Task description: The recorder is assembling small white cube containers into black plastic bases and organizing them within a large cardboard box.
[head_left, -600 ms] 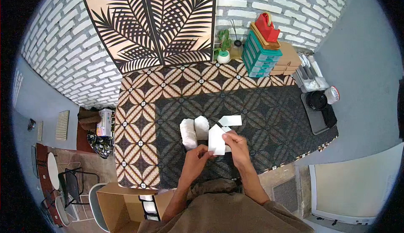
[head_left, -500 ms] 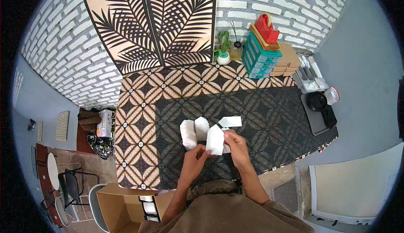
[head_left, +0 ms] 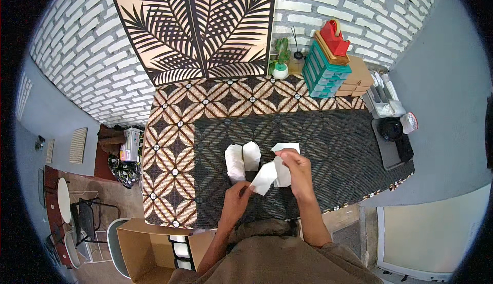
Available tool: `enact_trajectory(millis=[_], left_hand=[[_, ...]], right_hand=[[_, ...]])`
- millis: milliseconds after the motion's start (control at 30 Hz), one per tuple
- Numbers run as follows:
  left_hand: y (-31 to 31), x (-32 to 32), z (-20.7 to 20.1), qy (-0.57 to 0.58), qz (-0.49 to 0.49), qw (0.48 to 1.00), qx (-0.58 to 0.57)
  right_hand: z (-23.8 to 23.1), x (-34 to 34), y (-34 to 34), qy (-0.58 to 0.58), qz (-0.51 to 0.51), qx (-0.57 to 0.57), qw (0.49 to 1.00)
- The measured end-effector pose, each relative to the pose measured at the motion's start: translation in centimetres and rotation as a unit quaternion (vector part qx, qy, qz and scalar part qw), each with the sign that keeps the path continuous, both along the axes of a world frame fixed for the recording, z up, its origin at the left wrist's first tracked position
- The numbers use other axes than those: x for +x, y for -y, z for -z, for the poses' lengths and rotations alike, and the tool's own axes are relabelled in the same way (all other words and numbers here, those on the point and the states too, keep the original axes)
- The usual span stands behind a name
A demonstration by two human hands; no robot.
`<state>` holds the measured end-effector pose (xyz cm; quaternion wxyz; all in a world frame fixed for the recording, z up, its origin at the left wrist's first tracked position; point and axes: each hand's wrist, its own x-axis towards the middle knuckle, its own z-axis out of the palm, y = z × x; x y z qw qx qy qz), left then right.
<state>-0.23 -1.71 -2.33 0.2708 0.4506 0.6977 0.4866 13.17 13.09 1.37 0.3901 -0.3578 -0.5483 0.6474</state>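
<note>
My left hand (head_left: 236, 202) pinches the lower left edge of a white piece of paper (head_left: 264, 179), which is tilted above the table. My right hand (head_left: 298, 173) is closed at the paper's upper right, its fingertips pinched together; what lies between them is too small to make out. Behind the right fingertips shows a white paper piece with a pointed end (head_left: 290, 146). Another white piece (head_left: 282, 178) lies partly hidden beneath the right hand. Just beyond my left hand, two white bundles with uneven edges (head_left: 234, 162) (head_left: 251, 155) sit side by side on the dark mat.
A dark woven mat (head_left: 339, 145) covers much of the patterned table. Teal drawers (head_left: 324, 71) topped by a red tape dispenser (head_left: 334, 38) stand at the back, near a potted cactus (head_left: 280, 68). At right is a grey tray (head_left: 384, 150); below left, an open cardboard box (head_left: 138, 248).
The paper has tilted, its lower end swinging toward my left hand. My right fingertips have risen slightly toward the pointed piece behind. The whole view has shifted a little.
</note>
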Motion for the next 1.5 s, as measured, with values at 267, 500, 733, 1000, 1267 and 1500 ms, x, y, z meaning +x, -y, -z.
enact_trajectory(millis=[267, 500, 733, 1000, 1267, 1500], left_hand=[[-0.6, 0.6, -0.2, 0.073, -0.085, 0.993, 0.043], [0.1, -0.3, 1.4, 0.107, -0.156, 0.980, 0.059], [-0.1, 0.0, 0.9, 0.108, -0.137, 0.983, 0.061], [-2.1, 2.2, 2.1, 0.211, -0.013, 0.977, 0.040], [-2.7, 3.3, 2.3, 0.181, 0.043, 0.982, 0.015], [-2.7, 3.2, 2.2, 0.184, 0.035, 0.982, 0.004]], right_hand=[[3.0, -0.3, 1.1, 0.218, -0.124, 0.095, 0.963], [4.5, -3.2, -0.5, 0.246, -0.036, 0.263, 0.932], [4.7, -1.2, -0.6, 0.220, 0.012, 0.271, 0.937], [9.9, 5.0, 1.2, 0.401, 0.075, 0.210, 0.889], [8.2, 5.0, 1.9, 0.431, 0.071, 0.160, 0.885], [9.4, 5.0, 1.9, 0.366, 0.067, 0.146, 0.917]])
